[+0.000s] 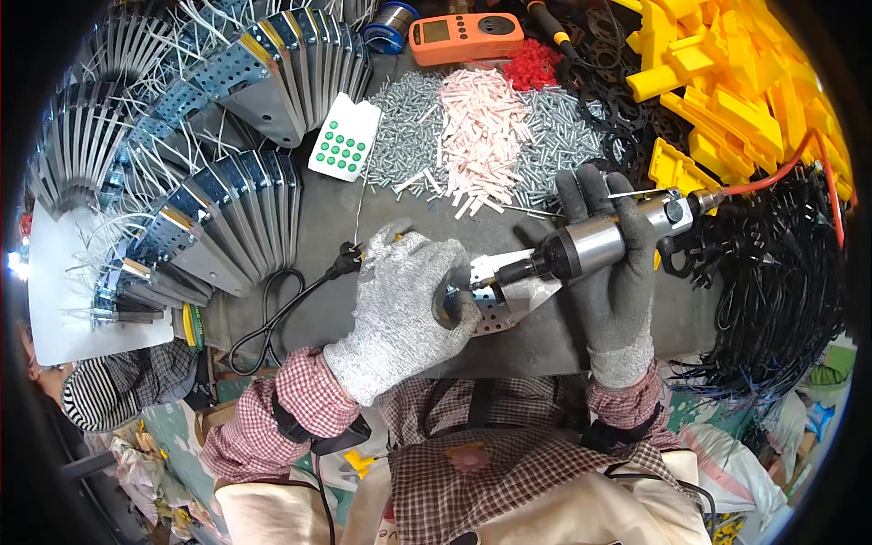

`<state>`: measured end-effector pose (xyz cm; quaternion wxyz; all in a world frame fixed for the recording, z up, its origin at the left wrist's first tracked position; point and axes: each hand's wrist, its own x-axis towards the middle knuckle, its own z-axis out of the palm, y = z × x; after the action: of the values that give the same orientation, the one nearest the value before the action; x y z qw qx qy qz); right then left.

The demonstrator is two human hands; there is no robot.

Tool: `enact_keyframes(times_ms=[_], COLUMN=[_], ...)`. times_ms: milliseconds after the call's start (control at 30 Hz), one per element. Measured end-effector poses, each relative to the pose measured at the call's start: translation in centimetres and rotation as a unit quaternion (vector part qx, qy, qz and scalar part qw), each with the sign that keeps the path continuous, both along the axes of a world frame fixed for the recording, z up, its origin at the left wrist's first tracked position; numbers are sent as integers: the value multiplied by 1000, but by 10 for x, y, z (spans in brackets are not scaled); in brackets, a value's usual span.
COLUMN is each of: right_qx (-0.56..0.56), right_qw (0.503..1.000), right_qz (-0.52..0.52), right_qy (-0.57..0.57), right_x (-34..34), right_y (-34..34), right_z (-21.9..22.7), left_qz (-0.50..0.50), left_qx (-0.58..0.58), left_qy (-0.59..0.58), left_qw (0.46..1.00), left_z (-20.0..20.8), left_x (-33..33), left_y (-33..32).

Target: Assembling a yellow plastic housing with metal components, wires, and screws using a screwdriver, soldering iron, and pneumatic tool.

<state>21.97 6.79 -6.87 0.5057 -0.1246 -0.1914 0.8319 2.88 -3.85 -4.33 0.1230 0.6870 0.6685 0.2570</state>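
Note:
My left hand [404, 304], in a grey speckled glove, is closed on a perforated metal bracket [493, 313] near the table's front edge. Its fingers hide part of the bracket. In my gloved right hand [615, 291] lies a silver pneumatic screwdriver [595, 245], tilted, with one finger over its barrel and other fingers stretched out beyond it. The screwdriver's tip points left and meets the bracket beside my left thumb. From its back end an orange air hose [772, 182] runs off to the right. A power cord with a black plug [343, 262] lies by my left hand.
Rows of stacked grey metal parts with white wires [241, 209] fill the left. Behind my hands lie heaped screws [404, 113], pink sleeves [481, 127], a green-dotted white card [343, 136] and an orange multimeter [466, 38]. Yellow plastic parts [727, 82] and black cables [772, 300] crowd the right.

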Motion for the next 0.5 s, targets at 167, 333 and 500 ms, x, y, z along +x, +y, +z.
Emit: enact_keyframes(times_ms=[167, 333, 500], right_qx=[-83, 35, 11], right_qw=[995, 998, 998], right_qz=[-28, -35, -16], right_qy=[-53, -34, -63], right_x=[-3, -10, -8], right_y=[2, -3, 1], right_z=[6, -1, 11], left_qz=[-5, 1, 6], left_qx=[22, 16, 28], left_qy=[6, -1, 0], left_qw=[1000, 1000, 1000], left_z=[-4, -2, -5], left_x=[-3, -5, -9], left_y=[-1, -3, -6])
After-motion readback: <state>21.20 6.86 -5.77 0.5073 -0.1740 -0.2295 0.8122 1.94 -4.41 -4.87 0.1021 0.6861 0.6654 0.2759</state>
